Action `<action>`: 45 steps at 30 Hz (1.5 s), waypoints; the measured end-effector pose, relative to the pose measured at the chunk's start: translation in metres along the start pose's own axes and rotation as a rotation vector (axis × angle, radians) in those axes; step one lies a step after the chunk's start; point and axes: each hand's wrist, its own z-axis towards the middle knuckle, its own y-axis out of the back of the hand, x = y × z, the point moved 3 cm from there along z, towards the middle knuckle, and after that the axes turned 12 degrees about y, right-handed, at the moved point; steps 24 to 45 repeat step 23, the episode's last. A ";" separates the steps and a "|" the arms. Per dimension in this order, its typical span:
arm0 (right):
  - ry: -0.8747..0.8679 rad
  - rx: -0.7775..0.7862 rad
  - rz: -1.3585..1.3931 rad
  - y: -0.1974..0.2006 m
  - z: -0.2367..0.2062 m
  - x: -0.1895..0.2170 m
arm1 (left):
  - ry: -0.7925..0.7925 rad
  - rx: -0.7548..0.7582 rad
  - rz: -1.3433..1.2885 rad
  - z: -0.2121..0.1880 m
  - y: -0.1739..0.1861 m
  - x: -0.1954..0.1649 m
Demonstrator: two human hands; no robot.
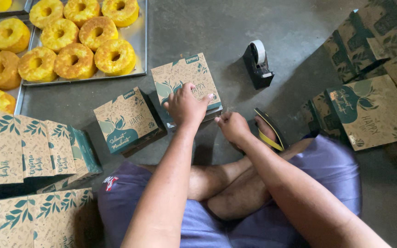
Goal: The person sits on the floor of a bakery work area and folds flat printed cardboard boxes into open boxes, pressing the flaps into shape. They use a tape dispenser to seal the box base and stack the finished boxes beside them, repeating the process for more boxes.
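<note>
Both hands are working one printed box (185,82) beside the tape dispenser (258,63): left hand (185,106) pressing flat on the lid to steady it, right hand (233,127) clenched at its corner.

Setting: small home bakery packing area, work done on the floor. Bare grey concrete floor (217,27) serves as the work surface. A metal tray (141,41) of yellow ring cakes (74,60) lies directly on it. Printed cardboard cake boxes (126,120) stand around, more stacked at left (24,149) and right (371,110). A black tape dispenser (257,64) sits among them.
</note>
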 end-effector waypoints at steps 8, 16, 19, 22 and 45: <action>0.032 -0.044 -0.015 -0.004 0.000 0.001 | -0.202 -0.234 -0.025 -0.019 0.023 0.024; 0.125 -0.102 -0.016 -0.001 -0.001 0.004 | -0.586 -0.090 0.127 -0.018 -0.002 0.014; 0.107 -0.112 0.027 -0.003 0.003 0.002 | -0.573 -0.089 0.196 -0.017 -0.016 0.018; 0.098 -0.092 0.089 -0.004 0.006 0.000 | -0.590 -0.103 0.242 -0.014 -0.028 0.023; 0.064 -0.062 0.132 -0.005 0.008 -0.001 | -0.590 -0.095 0.239 -0.013 -0.032 0.026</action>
